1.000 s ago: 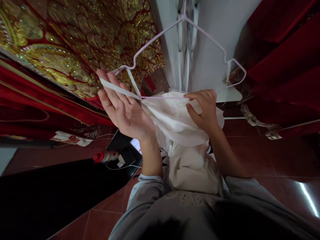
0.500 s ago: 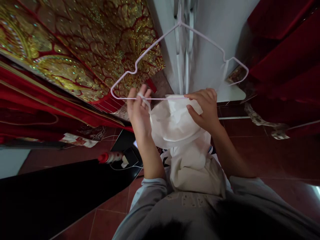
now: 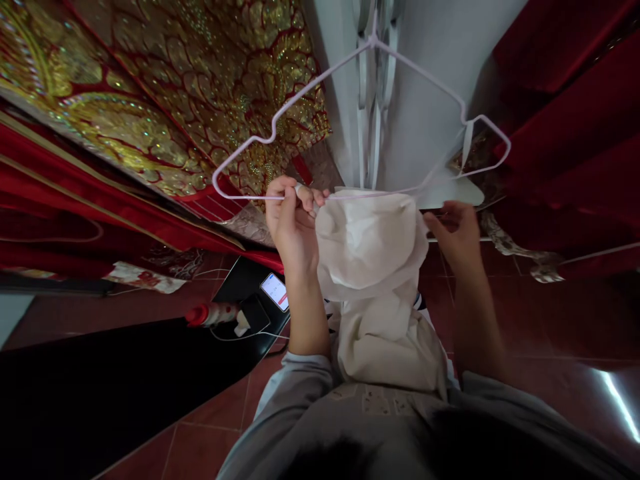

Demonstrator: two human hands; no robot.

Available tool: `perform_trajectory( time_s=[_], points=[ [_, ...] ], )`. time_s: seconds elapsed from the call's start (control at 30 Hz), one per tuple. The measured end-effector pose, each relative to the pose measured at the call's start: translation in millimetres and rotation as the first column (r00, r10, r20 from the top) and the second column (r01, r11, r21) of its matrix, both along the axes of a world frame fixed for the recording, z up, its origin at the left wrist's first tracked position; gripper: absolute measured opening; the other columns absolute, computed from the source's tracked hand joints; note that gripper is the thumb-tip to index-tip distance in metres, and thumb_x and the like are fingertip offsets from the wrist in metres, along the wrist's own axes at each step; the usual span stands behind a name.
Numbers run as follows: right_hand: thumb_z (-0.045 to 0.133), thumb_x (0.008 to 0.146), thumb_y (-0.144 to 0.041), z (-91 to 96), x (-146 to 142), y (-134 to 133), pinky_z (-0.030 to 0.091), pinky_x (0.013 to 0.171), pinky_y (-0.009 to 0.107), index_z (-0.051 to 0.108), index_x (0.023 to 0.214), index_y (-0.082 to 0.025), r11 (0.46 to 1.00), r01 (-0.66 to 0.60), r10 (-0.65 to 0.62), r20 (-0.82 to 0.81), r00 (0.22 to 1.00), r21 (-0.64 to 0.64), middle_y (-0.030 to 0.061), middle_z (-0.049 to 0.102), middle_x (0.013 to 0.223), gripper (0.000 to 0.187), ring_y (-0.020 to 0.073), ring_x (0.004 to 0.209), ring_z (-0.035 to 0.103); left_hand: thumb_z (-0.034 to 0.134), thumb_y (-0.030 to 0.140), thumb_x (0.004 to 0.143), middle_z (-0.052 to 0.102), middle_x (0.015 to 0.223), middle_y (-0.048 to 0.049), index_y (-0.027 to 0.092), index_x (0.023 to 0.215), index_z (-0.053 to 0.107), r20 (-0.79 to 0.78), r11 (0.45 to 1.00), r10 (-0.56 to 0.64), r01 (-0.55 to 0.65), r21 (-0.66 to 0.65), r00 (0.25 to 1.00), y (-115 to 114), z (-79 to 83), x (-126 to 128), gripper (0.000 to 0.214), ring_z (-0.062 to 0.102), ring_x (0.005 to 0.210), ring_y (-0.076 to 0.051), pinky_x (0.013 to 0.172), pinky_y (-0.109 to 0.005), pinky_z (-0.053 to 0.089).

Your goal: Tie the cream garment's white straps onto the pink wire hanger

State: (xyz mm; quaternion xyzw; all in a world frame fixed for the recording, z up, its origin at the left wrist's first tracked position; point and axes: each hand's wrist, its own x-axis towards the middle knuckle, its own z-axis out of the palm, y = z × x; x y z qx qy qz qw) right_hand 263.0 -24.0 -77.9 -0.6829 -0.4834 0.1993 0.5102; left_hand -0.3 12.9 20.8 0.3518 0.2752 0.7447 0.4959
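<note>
Now that the right hand [image 3: 457, 233] has come off the pale hanger [image 3: 373, 41], fingers half-curled just beside the white garment [image 3: 367, 247], grip unclear, the left hand [image 3: 295, 223] seems to steady the hanger alone, clasping its lower bar, the garment hanging between both hands

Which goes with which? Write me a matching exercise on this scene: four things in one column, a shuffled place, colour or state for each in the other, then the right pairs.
Things:
1. hanger
2. left hand
3. right hand
4. phone

Places, colours, states:
A. near the right edge of the white cloth
B. screen lit, on the black table
C. pale lilac all over
D. at the left part of the bottom bar

Right pairs: 1-C, 2-D, 3-A, 4-B
</note>
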Motion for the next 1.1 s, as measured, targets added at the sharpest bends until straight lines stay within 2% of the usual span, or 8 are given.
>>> perform_trajectory(
  time_s=[0.07,0.17,0.3,0.47,0.63,0.83,1.0,1.1],
  points=[
    [0.078,0.074,-0.067,-9.7,1,0,0.059,0.091,0.050,0.071,0.108,-0.022,0.970,-0.194,0.180,-0.104,0.978,-0.148,0.0112,0.074,0.108,0.057,0.0271,0.098,0.070,0.059,0.021,0.104,0.045,0.061,0.0059,0.024,0.091,0.056,0.038,1.000,-0.019,0.018,0.020,0.999,1,-1.8,3,0.014,0.059,0.064,-0.013,0.084,-0.028,0.056],
    [0.069,0.079,-0.077,-11.3,-8,6,0.060,0.088,0.045,0.076,0.102,-0.024,0.924,-0.344,0.313,-0.183,0.932,-0.170,0.0091,0.077,0.103,0.058,0.0261,0.096,0.072,0.056,0.016,0.102,0.046,0.062,0.0053,0.024,0.091,0.056,0.064,0.998,-0.053,0.051,0.036,0.997,0,-4.4,5,0.013,0.059,0.065,-0.013,0.084,-0.028,0.056],
    [0.039,0.092,-0.086,-1.5,-21,24,0.060,0.094,0.044,0.075,0.110,-0.027,0.934,-0.333,0.288,-0.280,0.916,-0.127,0.0093,0.078,0.114,0.072,0.0273,0.109,0.072,0.060,0.018,0.097,0.046,0.064,0.0049,0.024,0.092,0.056,0.039,0.996,-0.081,0.079,0.044,0.996,-3,-5.4,2,0.009,0.059,0.067,-0.014,0.088,-0.029,0.056],
    [0.077,0.077,-0.062,7.0,-27,44,0.059,0.095,0.046,0.075,0.103,-0.025,0.929,-0.354,0.316,-0.266,0.911,-0.108,0.0070,0.078,0.113,0.045,0.0283,0.103,0.071,0.068,0.025,0.092,0.046,0.065,0.0049,0.025,0.093,0.057,0.014,0.994,-0.083,0.082,0.075,0.996,-3,-10.6,2,0.011,0.059,0.069,-0.014,0.093,-0.032,0.056],
    [0.069,0.071,-0.034,5.8,-27,29,0.056,0.075,0.036,0.072,0.080,-0.023,0.950,-0.312,0.302,-0.253,0.919,-0.002,0.0008,0.071,0.080,0.015,0.0194,0.078,0.063,0.077,0.032,0.087,0.047,0.066,0.0046,0.025,0.095,0.060,0.014,0.985,-0.139,0.137,0.109,0.990,-4,-20.0,4,0.020,0.060,0.073,-0.015,0.093,-0.031,0.056],
    [0.063,0.068,-0.028,16.8,-22,-10,0.042,0.059,0.026,0.069,0.074,-0.021,0.960,-0.281,0.276,-0.191,0.942,-0.001,-0.0020,0.062,0.068,0.011,0.0128,0.064,0.053,0.076,0.035,0.086,0.043,0.064,0.0049,0.026,0.093,0.058,-0.028,0.990,-0.093,0.095,0.102,0.995,-1,-21.4,6,0.022,0.057,0.071,-0.015,0.091,-0.033,0.056],
    [0.063,0.067,-0.023,28.9,-6,-14,0.053,0.073,0.031,0.069,0.088,-0.023,0.975,-0.223,0.223,-0.156,0.962,0.012,0.0019,0.071,0.088,0.022,0.0178,0.081,0.065,0.073,0.033,0.089,0.040,0.063,0.0050,0.026,0.093,0.057,-0.024,0.990,-0.092,0.094,0.110,0.996,0,-20.3,6,0.018,0.056,0.069,-0.016,0.090,-0.033,0.056],
    [0.078,0.064,-0.031,29.7,8,-14,0.057,0.075,0.034,0.066,0.085,-0.024,0.951,-0.300,0.274,-0.248,0.929,-0.072,0.0026,0.073,0.089,0.025,0.0189,0.081,0.067,0.075,0.032,0.087,0.041,0.063,0.0047,0.026,0.091,0.059,-0.023,0.990,-0.092,0.094,0.104,0.995,1,-18.1,2,0.018,0.057,0.069,-0.015,0.087,-0.031,0.056]
  ],
)
